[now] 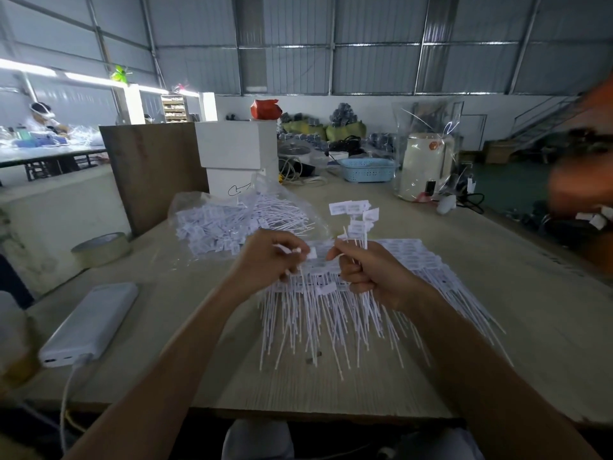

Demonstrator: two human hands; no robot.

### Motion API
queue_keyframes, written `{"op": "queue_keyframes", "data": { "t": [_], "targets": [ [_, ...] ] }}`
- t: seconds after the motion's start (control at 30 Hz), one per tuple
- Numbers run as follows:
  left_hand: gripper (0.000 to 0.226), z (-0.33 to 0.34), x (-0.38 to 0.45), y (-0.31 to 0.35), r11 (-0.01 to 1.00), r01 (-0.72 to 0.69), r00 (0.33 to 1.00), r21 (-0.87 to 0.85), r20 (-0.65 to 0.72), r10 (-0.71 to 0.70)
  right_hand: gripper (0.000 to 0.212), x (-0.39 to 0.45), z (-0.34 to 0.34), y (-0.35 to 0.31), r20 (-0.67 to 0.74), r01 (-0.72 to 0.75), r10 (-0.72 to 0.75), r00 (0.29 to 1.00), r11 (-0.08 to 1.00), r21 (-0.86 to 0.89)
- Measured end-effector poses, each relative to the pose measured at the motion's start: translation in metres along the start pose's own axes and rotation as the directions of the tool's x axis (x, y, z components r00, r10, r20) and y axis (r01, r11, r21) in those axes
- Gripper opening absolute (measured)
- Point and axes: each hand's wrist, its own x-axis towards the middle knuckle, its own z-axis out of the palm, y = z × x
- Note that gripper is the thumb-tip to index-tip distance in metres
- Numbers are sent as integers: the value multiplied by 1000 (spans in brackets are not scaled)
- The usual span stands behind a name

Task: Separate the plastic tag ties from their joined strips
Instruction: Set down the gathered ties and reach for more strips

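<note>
While both hands work just above the desk [199, 376], the step in hand appears to be pulling one tag tie free of its joined strip. Left hand [265, 257]: fingers curled, grip closed on a single tie [298, 251] at its tag end. Right hand [368, 277]: fist closed round a bunch of separated ties [356, 220], tags standing up above the knuckles, tails hanging below. The two hands are near each other but apart.

Unseparated strips [331, 313] lie fanned on the desk beneath the hands, tails pointing toward the person. More ties sit in a clear bag [232, 224] further back, left of centre.

Judgement: pinch close to the joint, not along the thin tail, so the tail does not bend or stretch. Snap or twist sideways with a short motion. Keep the right-hand bunch aligned, tags together, for easy setting down. Motion blur hides the joint itself.
</note>
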Motion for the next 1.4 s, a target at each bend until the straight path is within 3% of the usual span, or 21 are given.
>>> {"op": "queue_keyframes", "data": {
  "t": [0.1, 0.2, 0.27, 0.33, 0.37, 0.43, 0.5, 0.57, 0.67, 0.77, 0.87, 0.93, 1.0, 1.07, 1.2, 1.4],
  "targets": [
    [5, 7, 14, 17, 999, -34, 986, 42, -161, 41, 49, -1, 2, 0, 49, 48, -47, 998, 999, -19],
    [12, 22, 27, 36, 992, -99, 980, 76, -164, 110, 44, -3, 10, 0, 63, 113, -107, 992, 986, -120],
    [10, 30, 33, 42, 987, -115, 990, -110, -98, 105, 38, -4, 10, 0, -8, 148, -150, 989, 982, -116],
    [24, 30, 36, 34, 947, -55, 997, -317, -75, 33, 38, -5, 3, -4, -95, 170, -174, 980, 984, -48],
    [21, 28, 37, 24, 964, -29, 998, -264, -64, 12, 39, -6, -2, -6, -128, 184, -184, 975, 983, -9],
    [12, 26, 32, 0, 984, -30, 998, 176, 65, 19, 39, -6, -11, -10, -195, 213, -198, 961, 975, 58],
    [9, 31, 20, -21, 880, -115, 962, 461, 271, -16, 41, -4, -17, -12, -264, 235, -205, 943, 968, 88],
    [5, 37, 12, -30, 850, -177, 946, 496, 323, 8, 42, -2, -18, -12, -310, 241, -204, 929, 967, 85],
    [7, 37, 15, -30, 837, -233, 955, 496, 280, 100, 40, 0, -17, -9, -311, 210, -143, 939, 959, 192],
    [12, 28, 21, -17, 926, -121, 990, 359, -18, 137, 34, 1, -14, -4, -274, 208, -147, 951, 955, 212],
    [10, 16, 25, 0, 991, -98, 966, -89, -246, 74, 30, 4, -7, 1, -215, 187, -147, 966, 966, 177],
    [11, 18, 24, 10, 957, -125, 966, -262, -251, 58, 33, 4, 1, 1, -152, 162, -147, 977, 982, 93],
    [13, 24, 24, 15, 940, -136, 973, -314, -220, 68, 31, 5, 13, 1, -126, 169, -170, 977, 985, -25],
    [14, 26, 25, 13, 935, -132, 981, -329, -180, 75, 34, 7, 20, -1, -184, 175, -189, 965, 981, -86],
    [16, 9, 35, 2, 900, -134, 971, -415, -234, 37, 34, 17, 26, -14, -214, 175, -164, 963, 984, 37],
    [15, 32, 43, -5, 899, -111, 927, -424, -370, -60, 31, 44, 52, -4, -243, 180, -169, 955, 983, 25]
  ]
}}
